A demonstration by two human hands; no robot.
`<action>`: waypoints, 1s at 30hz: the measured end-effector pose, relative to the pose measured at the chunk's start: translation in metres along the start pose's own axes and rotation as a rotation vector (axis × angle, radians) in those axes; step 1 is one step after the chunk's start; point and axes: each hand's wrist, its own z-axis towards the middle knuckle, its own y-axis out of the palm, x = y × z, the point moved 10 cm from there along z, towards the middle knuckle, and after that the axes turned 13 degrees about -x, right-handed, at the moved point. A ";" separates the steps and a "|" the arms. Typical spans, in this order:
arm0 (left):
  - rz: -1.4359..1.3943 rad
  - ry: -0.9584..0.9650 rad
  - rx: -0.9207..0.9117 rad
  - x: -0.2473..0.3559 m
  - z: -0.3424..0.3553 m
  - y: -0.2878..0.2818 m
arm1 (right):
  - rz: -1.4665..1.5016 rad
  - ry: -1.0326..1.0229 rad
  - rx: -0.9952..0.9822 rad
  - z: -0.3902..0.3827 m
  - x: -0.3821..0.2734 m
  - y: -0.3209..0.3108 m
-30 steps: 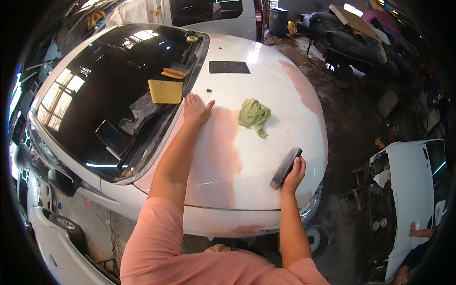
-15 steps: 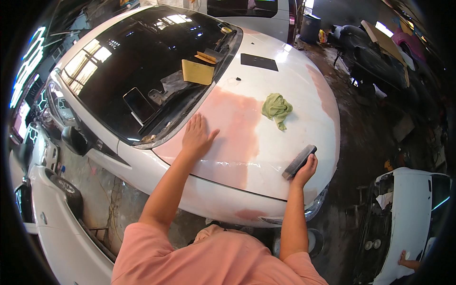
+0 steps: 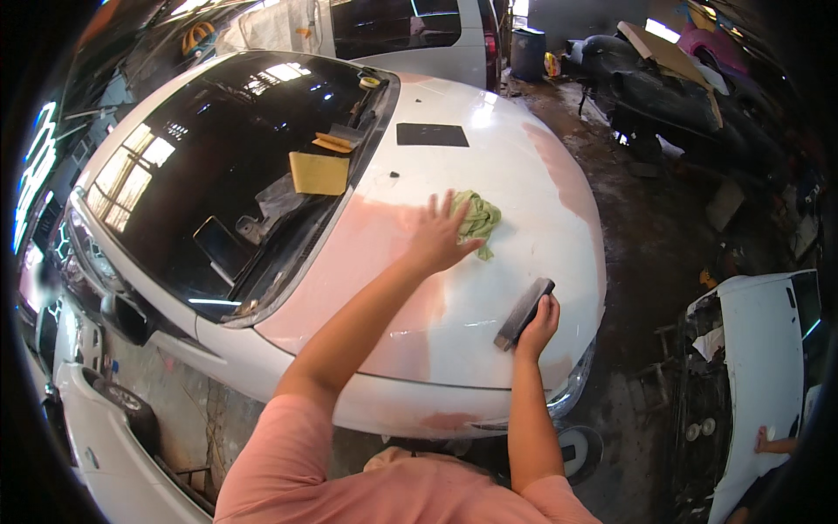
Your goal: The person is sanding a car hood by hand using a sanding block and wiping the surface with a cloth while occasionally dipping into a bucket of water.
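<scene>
I stand at the front of a white car whose bonnet has pinkish filler patches. My left hand lies flat with fingers spread on the bonnet, its fingertips touching a crumpled green rag. My right hand grips a dark grey sanding block that rests on the bonnet near its front edge.
A black square sheet lies further up the bonnet. Yellow sanding sheets rest at the windscreen base. A removed white car panel stands at the right, with another person's hand by it. Dark vehicle parts crowd the back right.
My left hand has slid right across the bonnet onto the edge of the green rag. My right hand keeps the sanding block near the front edge.
</scene>
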 end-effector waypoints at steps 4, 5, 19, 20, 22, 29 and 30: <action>0.042 -0.017 -0.049 0.031 0.071 0.024 | 0.020 0.034 0.005 -0.001 -0.003 -0.002; 0.055 -0.015 -0.063 0.025 0.081 0.037 | 0.019 0.038 -0.001 0.001 0.001 -0.003; -0.085 -0.026 0.332 -0.233 0.070 -0.056 | -0.036 -0.039 0.005 0.002 0.006 -0.002; 0.006 -0.035 0.262 -0.241 0.073 -0.046 | -0.047 -0.053 -0.004 0.002 0.004 0.000; 0.176 -0.054 0.101 -0.242 0.066 -0.019 | -0.029 0.011 -0.035 0.000 0.006 -0.001; 0.158 0.104 -0.109 -0.201 -0.020 -0.017 | -0.104 0.012 -0.013 0.001 -0.016 0.004; 0.163 0.129 -0.107 -0.196 -0.042 -0.019 | -0.135 -0.007 -0.016 -0.002 -0.021 0.007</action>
